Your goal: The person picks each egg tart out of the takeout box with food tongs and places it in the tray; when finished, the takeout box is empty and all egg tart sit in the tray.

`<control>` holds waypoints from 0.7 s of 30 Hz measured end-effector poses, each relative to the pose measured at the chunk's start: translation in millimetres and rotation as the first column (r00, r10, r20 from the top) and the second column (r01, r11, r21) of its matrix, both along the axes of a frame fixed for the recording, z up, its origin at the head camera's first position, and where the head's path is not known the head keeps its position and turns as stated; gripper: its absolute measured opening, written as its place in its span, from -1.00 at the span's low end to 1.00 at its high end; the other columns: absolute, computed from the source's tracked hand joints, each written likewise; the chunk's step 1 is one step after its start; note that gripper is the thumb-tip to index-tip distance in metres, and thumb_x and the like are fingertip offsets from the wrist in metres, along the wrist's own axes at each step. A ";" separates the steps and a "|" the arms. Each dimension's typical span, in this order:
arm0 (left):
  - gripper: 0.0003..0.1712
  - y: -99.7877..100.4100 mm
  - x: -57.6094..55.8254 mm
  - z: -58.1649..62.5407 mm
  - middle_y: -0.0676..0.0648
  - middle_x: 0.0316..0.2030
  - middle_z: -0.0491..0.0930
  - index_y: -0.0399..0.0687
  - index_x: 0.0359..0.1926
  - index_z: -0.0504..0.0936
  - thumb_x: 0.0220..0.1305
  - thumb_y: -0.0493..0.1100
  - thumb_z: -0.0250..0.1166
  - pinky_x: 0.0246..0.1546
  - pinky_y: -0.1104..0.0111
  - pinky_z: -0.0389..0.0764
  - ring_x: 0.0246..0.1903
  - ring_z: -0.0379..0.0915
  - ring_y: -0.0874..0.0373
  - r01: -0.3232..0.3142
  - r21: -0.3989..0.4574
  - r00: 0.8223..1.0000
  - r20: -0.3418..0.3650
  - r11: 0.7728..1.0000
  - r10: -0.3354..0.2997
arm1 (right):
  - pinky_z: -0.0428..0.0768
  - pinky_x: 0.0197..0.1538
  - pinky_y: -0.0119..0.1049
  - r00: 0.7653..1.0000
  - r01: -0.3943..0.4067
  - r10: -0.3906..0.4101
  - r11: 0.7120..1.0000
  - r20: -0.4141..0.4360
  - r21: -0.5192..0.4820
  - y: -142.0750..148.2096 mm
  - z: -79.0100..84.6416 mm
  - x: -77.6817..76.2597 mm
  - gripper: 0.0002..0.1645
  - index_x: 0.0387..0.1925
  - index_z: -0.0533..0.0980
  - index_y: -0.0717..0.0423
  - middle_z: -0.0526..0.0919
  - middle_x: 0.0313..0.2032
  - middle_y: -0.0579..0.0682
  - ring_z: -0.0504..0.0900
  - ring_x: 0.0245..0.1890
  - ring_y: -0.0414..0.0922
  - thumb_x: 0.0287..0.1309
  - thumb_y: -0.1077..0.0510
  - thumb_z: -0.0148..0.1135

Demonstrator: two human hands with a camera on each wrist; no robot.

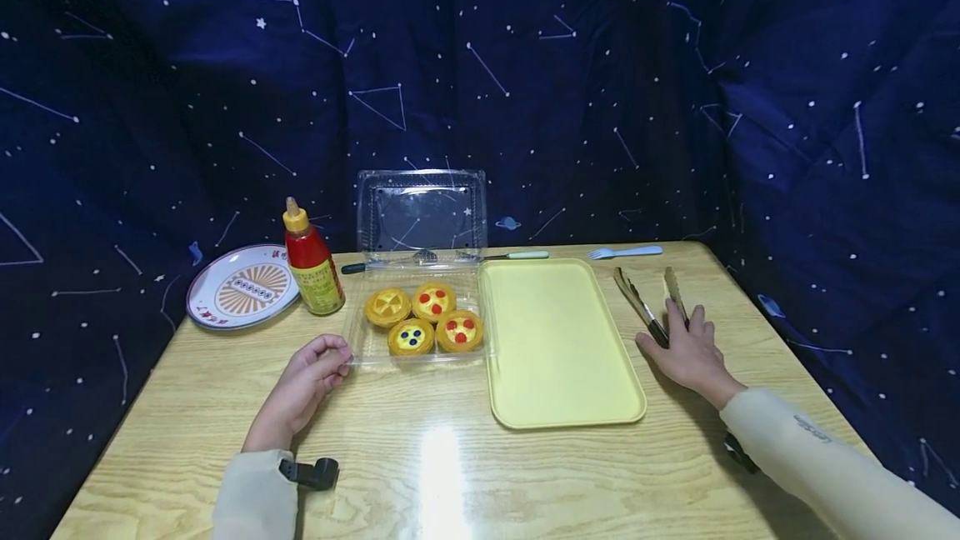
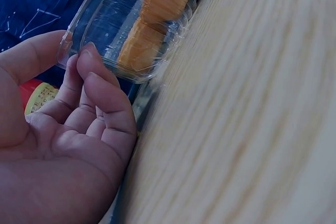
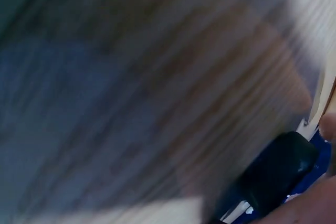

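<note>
A clear plastic clamshell container (image 1: 422, 360) stands with its lid (image 1: 422, 211) raised, holding several egg tarts (image 1: 411, 337) with red, blue or plain tops. My left hand (image 1: 311, 382) pinches its near left corner between thumb and fingertips, as the left wrist view also shows. At the right, my right hand (image 1: 690, 352) is over the handle end of the metal tongs (image 1: 636, 300), its fingers spread and fairly straight. The tongs' arms stand apart. In the right wrist view, a dark handle (image 3: 281, 169) lies beside the fingers; contact is hard to judge.
A yellow tray (image 1: 558, 348) lies between the container and the tongs. Left of the container stand a red sauce bottle (image 1: 311, 265) and a white patterned plate (image 1: 243, 286). Along the back lie a blue fork (image 1: 626, 252) and a pale-handled utensil (image 1: 527, 255).
</note>
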State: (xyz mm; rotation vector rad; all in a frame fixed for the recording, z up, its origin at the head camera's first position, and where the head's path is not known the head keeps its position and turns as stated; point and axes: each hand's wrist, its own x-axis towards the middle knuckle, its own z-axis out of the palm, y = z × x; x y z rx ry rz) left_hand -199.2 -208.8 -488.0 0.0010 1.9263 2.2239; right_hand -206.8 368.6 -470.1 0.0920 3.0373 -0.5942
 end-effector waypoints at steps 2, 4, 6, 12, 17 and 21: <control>-0.85 0.0 -0.1 0.3 0.03 -0.31 0.48 -0.15 -0.11 0.42 0.42 -0.20 0.20 -0.30 0.41 0.49 -0.31 0.42 0.19 0.005 0.003 1.000 0.000 1.000 -0.005 | 0.16 -0.05 0.57 1.000 0.005 -0.005 1.000 -0.009 0.006 0.7 0.3 1.1 0.08 0.50 -0.25 0.29 -0.31 0.33 0.67 -0.20 0.28 0.65 0.39 -0.34 -0.09; -0.84 0.1 -0.5 0.8 0.03 -0.31 0.48 -0.15 -0.11 0.42 0.41 -0.19 0.21 -0.31 0.42 0.49 -0.31 0.41 0.19 0.005 0.005 1.000 -0.002 1.000 -0.005 | 0.19 -0.05 0.53 1.000 0.006 -0.006 1.000 -0.015 0.018 1.1 -0.2 1.3 -0.02 0.50 -0.22 0.31 -0.19 0.30 0.69 -0.10 0.25 0.64 0.45 -0.25 -0.12; -0.84 0.1 -1.2 1.4 0.03 -0.32 0.48 -0.15 -0.11 0.42 0.41 -0.19 0.21 -0.31 0.41 0.50 -0.32 0.41 0.19 0.002 0.008 1.000 -0.004 1.000 -0.002 | 0.26 -0.07 0.48 1.000 -0.004 0.005 0.999 -0.026 0.046 0.8 -0.7 0.9 -0.11 0.49 -0.20 0.33 -0.06 0.24 0.70 0.00 0.20 0.61 0.50 -0.16 -0.17; -0.84 0.1 -2.5 2.3 0.05 -0.32 0.49 -0.13 -0.10 0.43 0.42 -0.18 0.21 -0.29 0.41 0.50 -0.31 0.42 0.21 -0.002 0.004 1.000 0.005 1.000 0.002 | 0.36 -0.25 0.37 0.998 0.012 -0.006 0.995 -0.068 0.095 -0.7 3.4 -2.0 -0.26 0.50 -0.19 0.17 0.15 0.10 0.66 0.23 0.04 0.58 0.50 0.07 -0.14; -0.86 0.4 -2.4 2.4 0.05 -0.32 0.49 -0.11 -0.12 0.43 0.41 -0.18 0.21 -0.30 0.41 0.50 -0.32 0.43 0.20 -0.003 0.007 1.000 0.008 1.000 0.003 | 0.39 -0.34 0.29 0.997 0.019 -0.014 0.998 -0.075 0.064 -1.5 17.3 -1.8 -0.16 0.53 -0.38 0.11 0.11 0.13 0.66 0.34 -0.08 0.55 0.51 0.06 -0.17; -0.86 0.6 -1.3 1.4 0.03 -0.32 0.50 -0.13 -0.12 0.44 0.41 -0.19 0.21 -0.31 0.40 0.49 -0.32 0.42 0.19 0.000 0.010 1.000 0.009 1.000 0.000 | 0.43 -0.24 0.28 0.995 -0.030 0.034 0.998 -0.089 0.046 -8.7 25.4 -0.6 -0.11 0.46 -0.54 0.26 0.08 0.18 0.69 0.42 -0.12 0.52 0.53 0.03 -0.24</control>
